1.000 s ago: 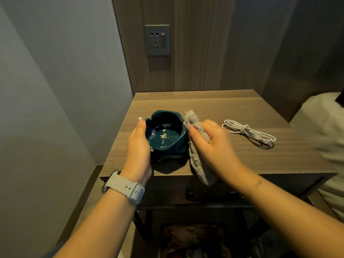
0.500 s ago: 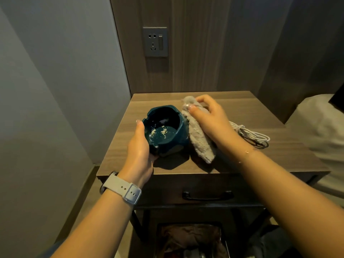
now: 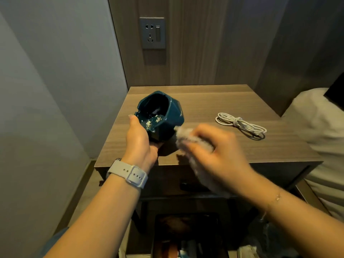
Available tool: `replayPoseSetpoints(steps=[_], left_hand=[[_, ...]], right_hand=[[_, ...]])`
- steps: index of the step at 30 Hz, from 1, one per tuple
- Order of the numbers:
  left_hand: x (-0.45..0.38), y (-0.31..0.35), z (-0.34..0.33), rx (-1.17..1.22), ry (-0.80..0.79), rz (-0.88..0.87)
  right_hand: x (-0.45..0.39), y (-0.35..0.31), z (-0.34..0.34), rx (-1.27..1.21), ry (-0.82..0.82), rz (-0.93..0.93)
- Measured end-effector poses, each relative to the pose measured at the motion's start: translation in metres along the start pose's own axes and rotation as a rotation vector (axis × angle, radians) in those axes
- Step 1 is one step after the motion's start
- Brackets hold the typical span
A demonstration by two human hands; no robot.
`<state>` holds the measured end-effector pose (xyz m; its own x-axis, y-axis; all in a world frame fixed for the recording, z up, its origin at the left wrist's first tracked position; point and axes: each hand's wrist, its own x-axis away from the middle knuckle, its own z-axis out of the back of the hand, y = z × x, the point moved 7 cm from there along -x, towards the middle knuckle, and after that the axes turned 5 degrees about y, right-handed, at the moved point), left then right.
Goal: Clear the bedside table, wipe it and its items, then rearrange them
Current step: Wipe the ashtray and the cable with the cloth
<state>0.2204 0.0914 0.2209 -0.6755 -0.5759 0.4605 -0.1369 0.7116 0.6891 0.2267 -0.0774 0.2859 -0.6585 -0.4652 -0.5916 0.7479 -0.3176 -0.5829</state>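
Observation:
A dark teal ashtray [image 3: 165, 112] with pale crumbs inside is tilted toward me above the wooden bedside table [image 3: 214, 146]. My left hand [image 3: 140, 144], a grey watch on its wrist, grips the ashtray's near side from below. My right hand [image 3: 217, 153] holds a fluffy grey cloth [image 3: 188, 136], motion-blurred, pressed against the ashtray's lower right side. A coiled white cable [image 3: 241, 125] lies on the table at the right.
A wall socket [image 3: 153, 32] sits on the wood panel behind the table. A white pillow [image 3: 320, 127] lies at the right edge. The table has a drawer with a dark handle [image 3: 188, 187], and a dark bin [image 3: 186, 235] below.
My right hand has swept the cloth from the ashtray's far right rim down to its lower right side. The left hand has tilted the ashtray more toward me.

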Motion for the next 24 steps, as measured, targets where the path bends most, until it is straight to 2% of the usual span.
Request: replayPoseSetpoints(steps=[4,7,9,12,13,15,19,24], left_hand=[[0.01,-0.002,-0.004,-0.017,-0.041,0.0],[0.018,-0.014,-0.009,-0.068,-0.069,-0.008],[0.019,-0.013,-0.005,-0.075,-0.069,-0.07],[0.017,-0.002,-0.002,-0.043,-0.1,-0.129],[0.017,0.001,-0.003,-0.026,-0.129,-0.121],[0.017,0.004,-0.006,-0.03,-0.189,-0.118],[0.026,0.007,-0.008,-0.172,-0.299,-0.144],[0.028,-0.005,-0.019,-0.386,-0.432,-0.179]], right_hand=[[-0.029,0.029,0.037,-0.138,0.202,-0.233],[-0.034,0.03,0.02,-0.122,0.238,-0.233],[-0.024,0.025,0.006,-0.067,0.183,-0.194],[-0.01,0.024,0.0,-0.028,-0.048,-0.178],[-0.008,0.024,0.007,-0.026,-0.059,-0.181],[-0.011,0.027,0.031,-0.085,0.035,-0.228],[-0.029,0.035,0.069,-0.181,0.16,-0.344],[-0.04,0.022,0.07,0.049,0.032,-0.246]])
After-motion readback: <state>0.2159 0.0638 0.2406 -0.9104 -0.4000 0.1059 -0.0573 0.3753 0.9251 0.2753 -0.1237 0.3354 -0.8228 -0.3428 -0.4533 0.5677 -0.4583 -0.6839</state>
